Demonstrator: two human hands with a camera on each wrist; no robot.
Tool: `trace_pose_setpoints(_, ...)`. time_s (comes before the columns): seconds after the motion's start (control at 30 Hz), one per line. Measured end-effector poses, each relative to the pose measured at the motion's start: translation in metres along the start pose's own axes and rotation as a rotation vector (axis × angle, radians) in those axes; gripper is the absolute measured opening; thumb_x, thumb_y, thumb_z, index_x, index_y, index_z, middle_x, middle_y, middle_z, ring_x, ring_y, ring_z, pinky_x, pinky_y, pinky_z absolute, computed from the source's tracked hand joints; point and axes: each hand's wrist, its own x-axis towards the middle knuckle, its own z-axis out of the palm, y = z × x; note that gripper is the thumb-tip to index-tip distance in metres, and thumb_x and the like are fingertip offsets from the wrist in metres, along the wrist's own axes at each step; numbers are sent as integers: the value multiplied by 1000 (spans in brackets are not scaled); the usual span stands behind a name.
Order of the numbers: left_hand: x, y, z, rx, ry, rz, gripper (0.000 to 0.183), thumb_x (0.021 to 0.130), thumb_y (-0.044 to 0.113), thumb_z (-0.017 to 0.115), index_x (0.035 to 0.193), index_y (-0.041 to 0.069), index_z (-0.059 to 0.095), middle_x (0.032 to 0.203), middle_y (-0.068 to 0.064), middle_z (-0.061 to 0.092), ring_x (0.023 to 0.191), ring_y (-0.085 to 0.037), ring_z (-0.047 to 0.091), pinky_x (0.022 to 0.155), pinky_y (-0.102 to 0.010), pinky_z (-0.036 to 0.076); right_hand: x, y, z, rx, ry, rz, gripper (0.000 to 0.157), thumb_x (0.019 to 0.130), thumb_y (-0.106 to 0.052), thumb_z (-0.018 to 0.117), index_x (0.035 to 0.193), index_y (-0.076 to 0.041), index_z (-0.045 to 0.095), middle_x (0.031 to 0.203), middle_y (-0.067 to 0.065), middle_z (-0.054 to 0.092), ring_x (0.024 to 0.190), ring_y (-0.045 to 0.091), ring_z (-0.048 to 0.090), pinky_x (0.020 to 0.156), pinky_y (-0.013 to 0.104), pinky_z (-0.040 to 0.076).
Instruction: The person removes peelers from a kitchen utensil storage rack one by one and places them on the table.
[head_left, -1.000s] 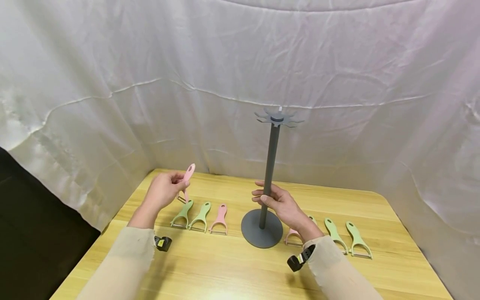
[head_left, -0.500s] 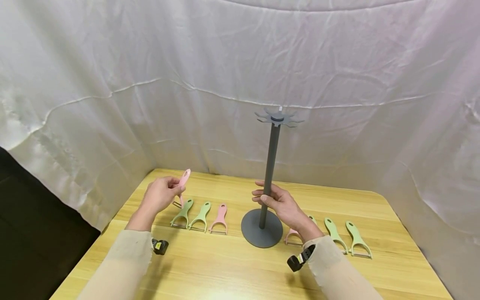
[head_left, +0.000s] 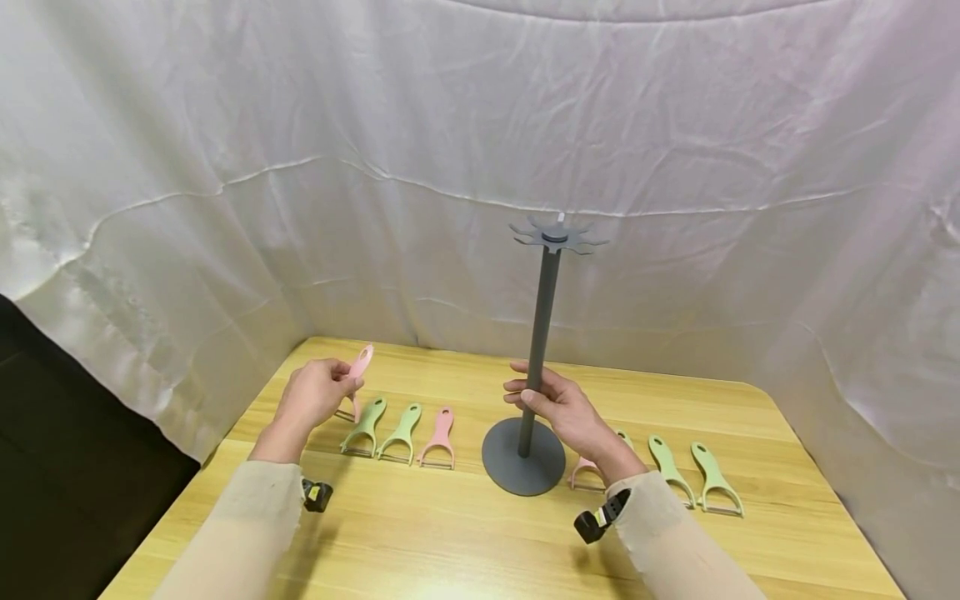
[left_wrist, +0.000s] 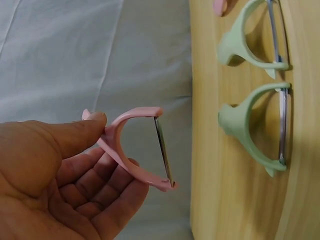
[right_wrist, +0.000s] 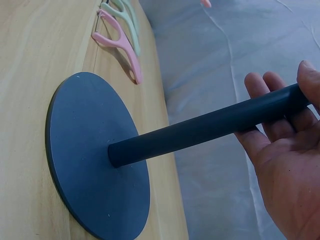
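My left hand (head_left: 313, 395) pinches a pink peeler (left_wrist: 115, 142) between thumb and fingers, its handle end pointing up in the head view. In the left wrist view its Y-shaped head and metal blade face the table. Close to its right, two green peelers (head_left: 365, 427) lie in a row with another pink peeler (head_left: 442, 427). My right hand (head_left: 572, 417) holds the dark grey pole (head_left: 543, 321) of a stand, thumb on one side and fingers on the other. The stand's round base (right_wrist: 95, 160) is on the table, and a ring of hooks (head_left: 555, 237) tops the pole.
Right of the stand lie a pink peeler (head_left: 587, 475) and several green peelers (head_left: 716, 479), some partly hidden behind my right wrist. A pale curtain (head_left: 450, 267) hangs behind the wooden table (head_left: 442, 533); a black surface (head_left: 75, 467) borders the left.
My left hand has moved left and down with the pink peeler, bringing it beside the leftmost green peeler. My right hand and the stand have stayed put.
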Motion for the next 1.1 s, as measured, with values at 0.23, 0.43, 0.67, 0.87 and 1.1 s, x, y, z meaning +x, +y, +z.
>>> trace_pose_setpoints(0.23,-1,-8,1,63,7,-35,34,102,28,70,121,0,73,112,-19,76,94,-33,65,77,-45,50,-1,0,0,-16,3,7,49,109,-17,59,157,-17,50,145,27,60,132,39,64,113,56,48)
trace_pose_setpoints(0.43,1,-17,3,91,-4,-67,33,101,29,70,117,0,74,107,-19,76,84,-29,62,67,-38,46,-2,-1,0,-26,6,9,48,110,-17,59,157,-18,50,144,25,61,131,38,65,112,52,51)
trace_pose_setpoints(0.67,1,-26,4,114,-19,-96,32,99,27,71,113,-3,73,105,-22,75,82,-32,62,70,-44,48,-2,-1,-1,-39,8,10,48,110,-19,58,157,-16,49,143,24,62,130,35,66,112,51,51)
trace_pose_setpoints(0.87,1,-34,7,161,-36,-128,34,99,27,68,114,-3,72,109,-26,74,87,-36,65,76,-51,52,-3,-2,-1,-43,6,6,50,110,-19,58,158,-12,47,144,25,62,129,34,67,110,45,54)
trace_pose_setpoints(1.1,2,-43,13,188,-70,-163,34,100,25,68,119,-3,71,113,-26,73,89,-36,66,79,-51,53,-4,-2,-1,-24,3,3,49,110,-16,58,158,-13,47,144,25,61,131,38,65,113,61,46)
